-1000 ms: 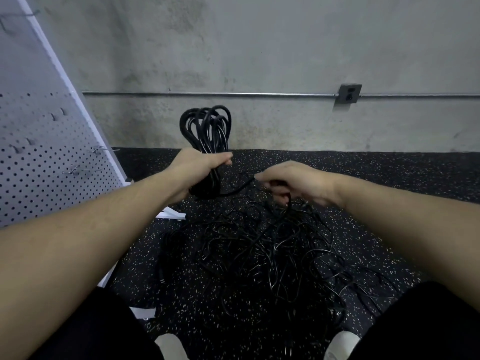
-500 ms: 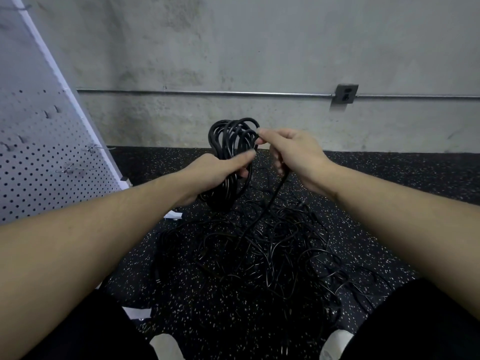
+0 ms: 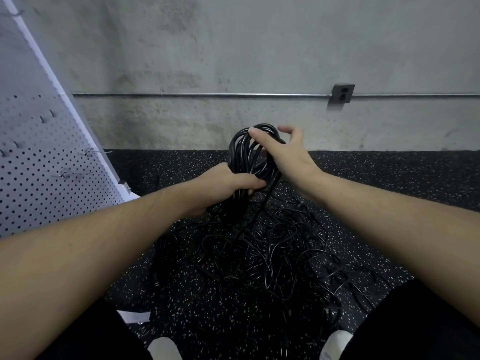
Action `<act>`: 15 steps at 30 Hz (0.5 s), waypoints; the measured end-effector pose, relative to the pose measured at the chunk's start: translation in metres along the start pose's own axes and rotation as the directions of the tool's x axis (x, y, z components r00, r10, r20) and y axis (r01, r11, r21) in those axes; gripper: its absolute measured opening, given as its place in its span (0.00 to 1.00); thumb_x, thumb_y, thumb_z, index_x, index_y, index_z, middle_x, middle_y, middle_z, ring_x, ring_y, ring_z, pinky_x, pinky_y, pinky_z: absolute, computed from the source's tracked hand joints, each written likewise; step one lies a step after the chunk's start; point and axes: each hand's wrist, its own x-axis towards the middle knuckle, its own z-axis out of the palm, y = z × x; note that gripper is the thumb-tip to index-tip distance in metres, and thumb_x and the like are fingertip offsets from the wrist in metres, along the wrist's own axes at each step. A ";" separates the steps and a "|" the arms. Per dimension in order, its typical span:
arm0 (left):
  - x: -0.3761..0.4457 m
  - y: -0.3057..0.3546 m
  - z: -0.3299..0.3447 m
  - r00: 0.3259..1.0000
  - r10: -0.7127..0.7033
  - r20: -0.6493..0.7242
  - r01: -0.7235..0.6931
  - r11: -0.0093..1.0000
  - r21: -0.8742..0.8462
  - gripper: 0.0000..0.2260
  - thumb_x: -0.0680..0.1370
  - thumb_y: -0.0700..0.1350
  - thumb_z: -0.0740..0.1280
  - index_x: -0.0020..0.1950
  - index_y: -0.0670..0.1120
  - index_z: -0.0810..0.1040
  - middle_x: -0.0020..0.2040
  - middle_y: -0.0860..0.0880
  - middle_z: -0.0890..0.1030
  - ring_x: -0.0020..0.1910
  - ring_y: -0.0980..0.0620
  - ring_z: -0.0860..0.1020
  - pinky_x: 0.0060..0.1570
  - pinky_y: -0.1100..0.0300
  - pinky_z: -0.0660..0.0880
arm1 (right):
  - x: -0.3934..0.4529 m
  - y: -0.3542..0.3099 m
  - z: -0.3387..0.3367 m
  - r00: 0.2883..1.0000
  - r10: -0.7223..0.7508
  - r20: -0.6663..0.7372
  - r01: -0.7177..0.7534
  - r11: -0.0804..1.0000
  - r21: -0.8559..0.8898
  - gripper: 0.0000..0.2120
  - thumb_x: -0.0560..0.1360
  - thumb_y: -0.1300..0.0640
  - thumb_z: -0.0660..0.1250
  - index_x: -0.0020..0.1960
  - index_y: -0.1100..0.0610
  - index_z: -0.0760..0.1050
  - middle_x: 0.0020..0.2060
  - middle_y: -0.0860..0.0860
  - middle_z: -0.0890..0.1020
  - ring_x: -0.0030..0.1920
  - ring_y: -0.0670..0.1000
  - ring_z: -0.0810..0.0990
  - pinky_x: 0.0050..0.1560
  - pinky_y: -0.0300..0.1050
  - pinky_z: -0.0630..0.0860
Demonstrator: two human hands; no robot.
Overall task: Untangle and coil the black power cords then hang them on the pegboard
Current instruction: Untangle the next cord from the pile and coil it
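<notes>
Gripping the coil point(image 3: 244, 154) at its lower waist, the left hand point(image 3: 228, 185) has its fingers curled right round the bundled loops, which looks like the way to keep the finished turns from springing apart while more cord is laid on. The coil is held up in the air in front of the person, over the speckled black floor point(image 3: 389, 178) and just short of the concrete wall point(image 3: 233, 61). It is a long oval of loops, and its long axis runs near upright, tilted a little to the right, with the rounded top toward the wall and the pinched bottom toward the floor.

The right hand point(image 3: 283, 152) rests across the top right of the coil with its fingers spread and loose; the forefinger lies over the crown of the loops and the thumb stands clear. From where I stand it seems to be laying a turn down, not clutching one, though its palm side is hidden and I cannot be sure nothing runs under it.

One strand point(image 3: 262, 209) drops from the bottom of the coil straight down into the tangle point(image 3: 259, 255), a loose heap of black cords spread on the floor between the person's knees. That heap is large, so I judge the job is early. The pegboard point(image 3: 39, 165) leans at the left, well apart from the hands, its hooks point(image 3: 67, 174) bare as far as I can make out.
</notes>
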 end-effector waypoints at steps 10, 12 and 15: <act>-0.003 0.005 0.009 0.970 -0.082 0.229 0.140 0.957 -0.253 0.28 0.82 0.41 0.57 0.21 0.44 0.79 0.37 0.47 0.84 0.43 0.53 0.85 0.42 0.63 0.78 | 0.004 -0.008 0.009 0.994 0.024 0.107 -0.058 0.941 0.333 0.28 0.75 0.48 0.76 0.72 0.50 0.72 0.25 0.49 0.71 0.27 0.47 0.74 0.32 0.42 0.72; -0.004 0.005 0.006 0.962 -0.085 0.260 0.161 0.944 -0.287 0.23 0.79 0.42 0.61 0.24 0.44 0.80 0.50 0.43 0.83 0.57 0.45 0.83 0.65 0.49 0.76 | 0.004 -0.008 0.010 0.993 0.011 0.120 -0.050 0.942 0.330 0.25 0.75 0.47 0.75 0.70 0.49 0.74 0.25 0.49 0.70 0.27 0.47 0.72 0.33 0.42 0.70; -0.002 0.000 0.001 0.961 -0.079 0.266 0.172 0.922 -0.347 0.11 0.72 0.43 0.69 0.30 0.45 0.77 0.45 0.43 0.77 0.44 0.48 0.81 0.67 0.40 0.74 | 0.004 -0.008 0.012 0.990 -0.015 0.138 -0.029 0.951 0.309 0.21 0.76 0.45 0.73 0.65 0.51 0.77 0.25 0.49 0.72 0.28 0.48 0.74 0.35 0.43 0.72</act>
